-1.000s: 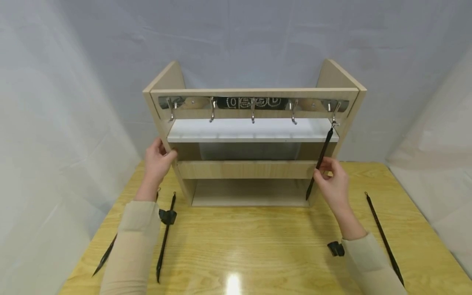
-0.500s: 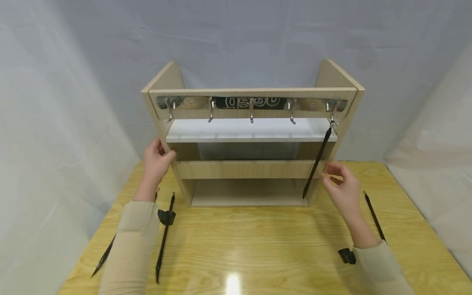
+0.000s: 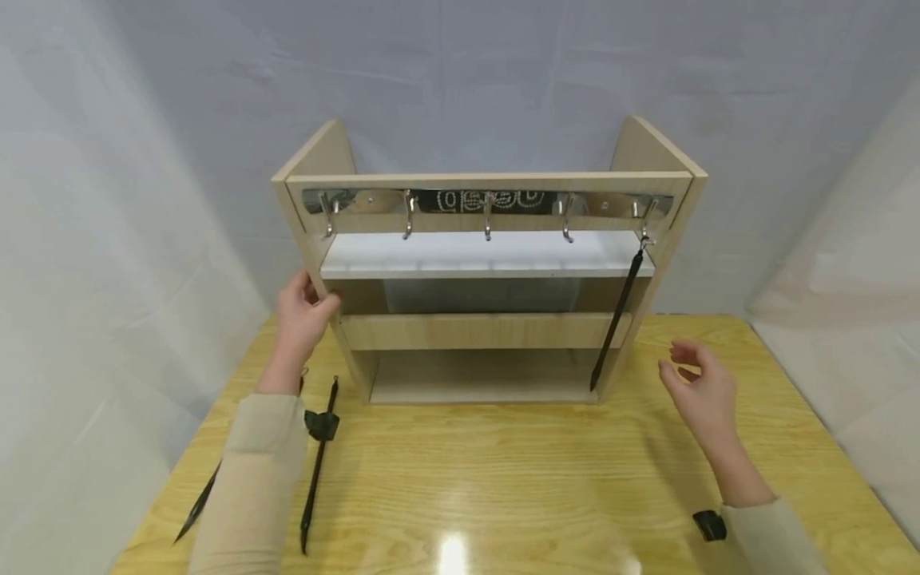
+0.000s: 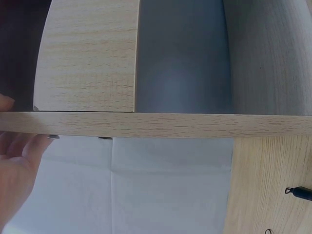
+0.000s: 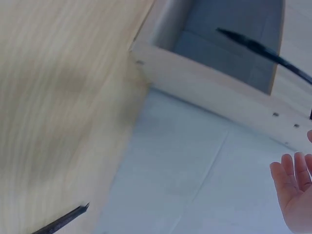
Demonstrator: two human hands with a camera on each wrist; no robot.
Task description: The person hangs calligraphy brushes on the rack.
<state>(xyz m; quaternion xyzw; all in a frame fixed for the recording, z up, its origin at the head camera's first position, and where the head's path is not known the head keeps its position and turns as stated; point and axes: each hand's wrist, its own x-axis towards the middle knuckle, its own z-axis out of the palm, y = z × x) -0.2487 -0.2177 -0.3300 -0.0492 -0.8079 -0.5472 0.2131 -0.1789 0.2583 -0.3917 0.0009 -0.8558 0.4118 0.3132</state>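
Observation:
A light wooden shelf unit (image 3: 481,331) stands on the table with a row of metal hooks across its top board. My left hand (image 3: 300,319) grips its left side panel (image 4: 161,125), thumb in front and fingers behind. From the rightmost hook (image 3: 648,217) a slim black brush (image 3: 616,323) hangs by its loop, slanting down and left. My right hand (image 3: 700,391), fingers loosely bent and holding nothing, is in the air to the right of the unit. Below it in the right wrist view lies another black brush (image 5: 61,219), hidden in the head view.
Left of the unit, a black brush (image 3: 312,495) lies on the table (image 3: 460,463), and a second one (image 3: 197,507) is partly covered by my left forearm. White shelf (image 3: 481,254) spans the unit's upper part. Pale sheeting (image 3: 474,72) hangs behind and at both sides.
My right hand has let go of the hanging brush and moved right and toward me, away from the unit. The brush stays on its hook. My left hand keeps its grip.

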